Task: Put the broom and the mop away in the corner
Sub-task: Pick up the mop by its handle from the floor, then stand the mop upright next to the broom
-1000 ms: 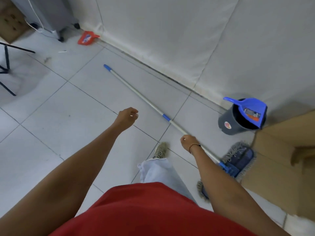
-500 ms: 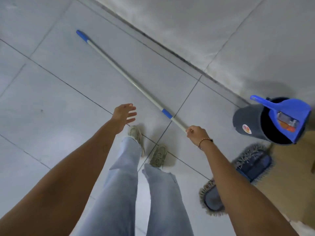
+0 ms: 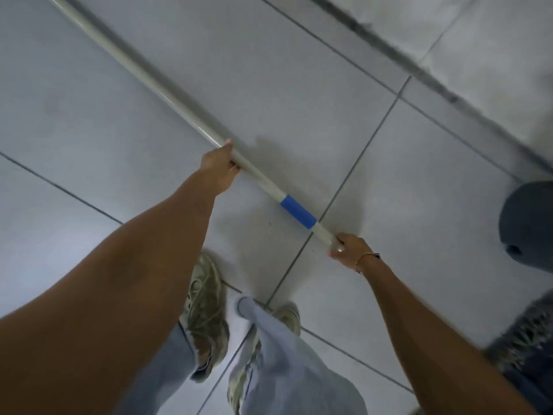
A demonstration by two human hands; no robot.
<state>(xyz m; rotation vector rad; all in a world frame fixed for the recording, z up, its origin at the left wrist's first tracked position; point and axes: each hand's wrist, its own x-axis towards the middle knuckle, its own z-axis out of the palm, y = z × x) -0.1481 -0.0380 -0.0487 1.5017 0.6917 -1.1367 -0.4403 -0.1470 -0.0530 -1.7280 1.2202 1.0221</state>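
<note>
Mop handle [image 3: 167,98]: left hand [image 3: 220,166], open and apart earlier, now grips it; right hand [image 3: 348,250] grips beyond blue band [image 3: 298,211]. No legible writing.

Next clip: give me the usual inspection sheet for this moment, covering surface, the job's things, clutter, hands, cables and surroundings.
Surface: pale tiled floor with dark grout lines, no spills seen.
Job's things: mop handle, a pale pole with a blue band, runs diagonally low over the floor; fringed mop head partly visible at the right edge. Broom: not seen.
Clutter: dark grey bucket at the right edge, cut off by the frame.
Hands: left hand closed around the pole above the blue band; right hand, bracelet on its wrist, gripping the pole below the band.
Cables: nothing seen.
Surroundings: base of a white wall along the top right; the person's two shoes stand on the tiles.
</note>
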